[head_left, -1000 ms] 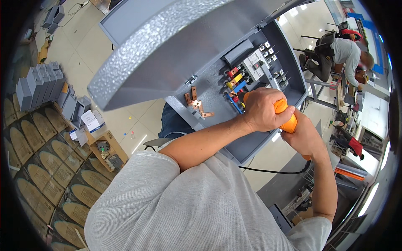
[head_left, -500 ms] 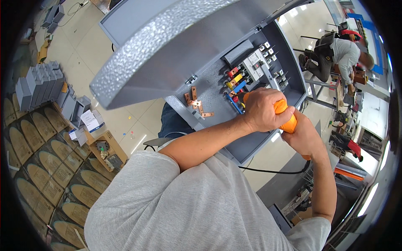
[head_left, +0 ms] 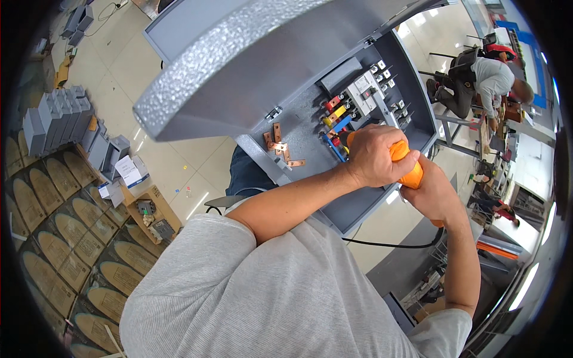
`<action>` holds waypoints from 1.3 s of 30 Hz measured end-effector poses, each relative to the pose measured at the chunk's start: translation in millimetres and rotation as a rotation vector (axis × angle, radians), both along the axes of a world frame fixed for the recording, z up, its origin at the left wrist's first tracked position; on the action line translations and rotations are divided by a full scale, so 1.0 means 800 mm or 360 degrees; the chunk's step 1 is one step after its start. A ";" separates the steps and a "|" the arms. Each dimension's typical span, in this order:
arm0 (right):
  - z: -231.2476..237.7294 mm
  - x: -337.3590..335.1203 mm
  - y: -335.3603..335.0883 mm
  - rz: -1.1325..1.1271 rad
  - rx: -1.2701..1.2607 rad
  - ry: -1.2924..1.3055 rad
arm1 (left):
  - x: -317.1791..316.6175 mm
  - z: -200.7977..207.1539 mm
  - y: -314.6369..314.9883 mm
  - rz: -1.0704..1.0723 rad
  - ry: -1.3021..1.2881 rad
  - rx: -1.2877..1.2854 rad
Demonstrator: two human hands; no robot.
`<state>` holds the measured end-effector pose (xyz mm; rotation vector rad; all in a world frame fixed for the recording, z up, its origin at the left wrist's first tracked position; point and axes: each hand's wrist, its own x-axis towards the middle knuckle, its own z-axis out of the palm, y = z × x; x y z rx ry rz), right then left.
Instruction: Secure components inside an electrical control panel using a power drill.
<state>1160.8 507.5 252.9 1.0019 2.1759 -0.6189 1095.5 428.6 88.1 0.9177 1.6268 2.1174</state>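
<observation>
Two hands share one orange tool (head_left: 410,174) at the lower edge of one open grey box (head_left: 341,218), toward 1 o'clock of the view. The left hand (head_left: 373,156) has its fingers curled in tight around the tool's front part, with the thumb laid along the orange body. The right hand (head_left: 434,190), at 4 o'clock from the left, is wrapped round the rear and grip; how its far fingertips lie cannot be told, since they are hidden. The tool's dark nose points toward 10 o'clock, close by the coloured strips (head_left: 340,112): one red, one yellow and two blue show plainly. Whether its tip touches any of them cannot be made out behind the left hand. One white-faced breaker (head_left: 358,92) sits at 12 o'clock from the left hand, just beside the strips. At 9 o'clock, well apart from both hands, lie at least five copper bars (head_left: 296,163), some overlapping, so an exact count is not possible. One lid (head_left: 215,89) stands open, filling 10 to 11 o'clock. One black cable (head_left: 388,243) runs at 6 o'clock, reaching the foot of the grip. One seated co-worker (head_left: 494,77) bends over a bench at 2 o'clock.
</observation>
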 end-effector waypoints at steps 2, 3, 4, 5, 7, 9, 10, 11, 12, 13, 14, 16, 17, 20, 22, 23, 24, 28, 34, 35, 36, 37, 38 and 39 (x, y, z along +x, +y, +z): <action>0.000 0.001 0.000 0.0022 0.0000 0.0007 | 0.000 0.001 0.000 0.0008 -0.0008 0.0005; 0.000 0.001 0.001 0.0022 0.0000 0.0008 | 0.000 0.000 0.000 0.0008 -0.0007 0.0004; 0.000 0.002 0.001 0.0022 0.0003 0.0001 | 0.000 -0.001 0.000 -0.0003 0.0009 -0.0008; -0.001 0.003 0.001 0.0023 0.0007 -0.0006 | 0.001 -0.001 0.000 -0.0014 0.0025 -0.0021; -0.001 0.003 0.001 0.0026 0.0010 -0.0002 | 0.000 -0.001 -0.001 -0.0020 0.0028 -0.0023; -0.001 0.003 0.001 0.0030 0.0016 0.0004 | 0.001 -0.001 -0.001 -0.0025 0.0033 -0.0023; -0.001 0.003 0.001 0.0038 0.0026 -0.0003 | 0.001 -0.001 0.000 -0.0013 0.0030 -0.0013; -0.001 0.003 0.001 0.0047 0.0036 -0.0009 | 0.001 -0.001 0.000 0.0000 0.0028 -0.0003; -0.001 0.003 0.001 0.0047 0.0036 -0.0010 | 0.001 -0.001 0.000 0.0000 0.0027 -0.0003; -0.002 0.003 0.001 0.0044 0.0027 0.0000 | 0.001 -0.001 0.000 0.0002 0.0019 0.0000; -0.002 0.003 0.002 0.0041 0.0018 0.0009 | 0.001 -0.001 0.000 0.0004 0.0011 0.0004; -0.002 0.001 0.001 0.0038 0.0016 0.0001 | 0.000 -0.001 -0.001 0.0005 0.0011 -0.0008; -0.001 0.000 0.001 0.0035 0.0015 -0.0006 | 0.000 -0.001 -0.001 0.0006 0.0012 -0.0020; 0.000 0.002 0.001 0.0062 0.0034 0.0001 | -0.001 0.000 0.000 -0.0010 0.0008 -0.0004; -0.001 0.000 0.001 0.0052 0.0028 -0.0012 | 0.000 -0.002 0.000 0.0005 0.0018 -0.0003; -0.001 -0.001 0.001 0.0041 0.0023 -0.0025 | 0.000 -0.002 0.000 0.0018 0.0028 0.0000; -0.001 -0.002 0.002 0.0039 0.0024 -0.0024 | 0.000 -0.002 0.000 0.0017 0.0029 0.0001; 0.000 -0.004 0.001 0.0099 0.0035 -0.0024 | -0.002 -0.001 -0.002 0.0050 -0.0001 0.0022; -0.001 -0.003 0.002 0.0054 -0.0006 0.0004 | -0.002 -0.002 -0.001 0.0032 -0.0005 0.0011; -0.002 -0.003 0.002 0.0045 -0.0003 0.0003 | -0.002 -0.002 0.000 0.0032 -0.0003 0.0015; -0.001 -0.002 0.001 0.0043 -0.0001 0.0007 | -0.001 -0.002 0.000 0.0030 0.0001 0.0017; -0.001 -0.002 0.000 0.0047 0.0011 0.0004 | 0.000 -0.002 0.000 0.0041 0.0006 0.0021; -0.001 -0.001 0.000 0.0050 0.0023 0.0001 | 0.000 -0.002 0.000 0.0052 0.0011 0.0025; -0.001 -0.001 0.001 0.0044 0.0022 0.0000 | 0.000 -0.001 0.000 0.0046 0.0010 0.0025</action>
